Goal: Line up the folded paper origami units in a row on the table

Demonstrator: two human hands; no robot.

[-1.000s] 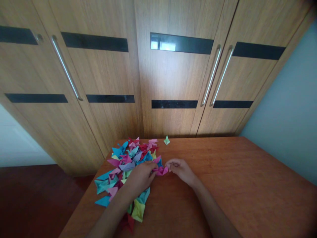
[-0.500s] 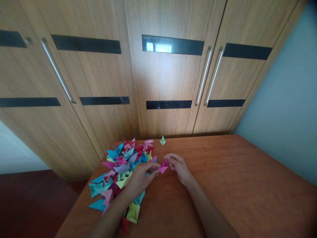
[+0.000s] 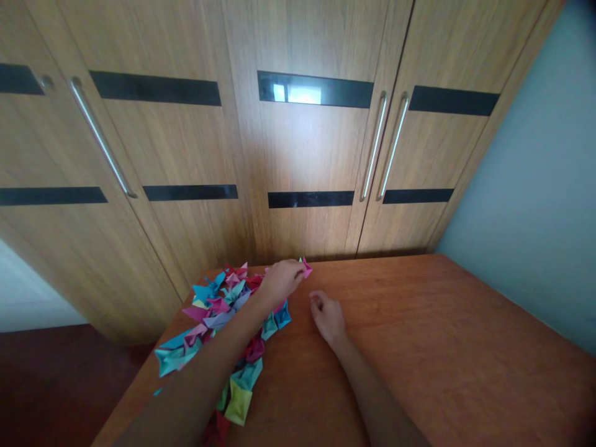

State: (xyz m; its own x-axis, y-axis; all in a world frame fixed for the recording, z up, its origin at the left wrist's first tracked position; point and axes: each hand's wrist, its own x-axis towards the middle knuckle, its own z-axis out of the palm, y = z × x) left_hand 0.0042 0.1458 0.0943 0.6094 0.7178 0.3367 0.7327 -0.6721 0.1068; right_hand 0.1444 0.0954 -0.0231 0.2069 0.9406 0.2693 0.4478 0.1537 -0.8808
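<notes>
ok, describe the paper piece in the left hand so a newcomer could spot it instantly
Start at the wooden table in front of the wardrobe doors and find the heap of coloured folded papers on its left side. Beyond the heap's far right edge, the left hand reaches toward the wardrobe, pinching a pink folded piece. It alone is lifted in fingers, apart from the pile.

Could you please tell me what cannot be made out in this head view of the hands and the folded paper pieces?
- The pink folded paper piece: mostly covered by the left hand.
- The pile of folded paper pieces: its middle is hidden under the left forearm.
- The right hand: its curled fingers hide the palm.
</notes>
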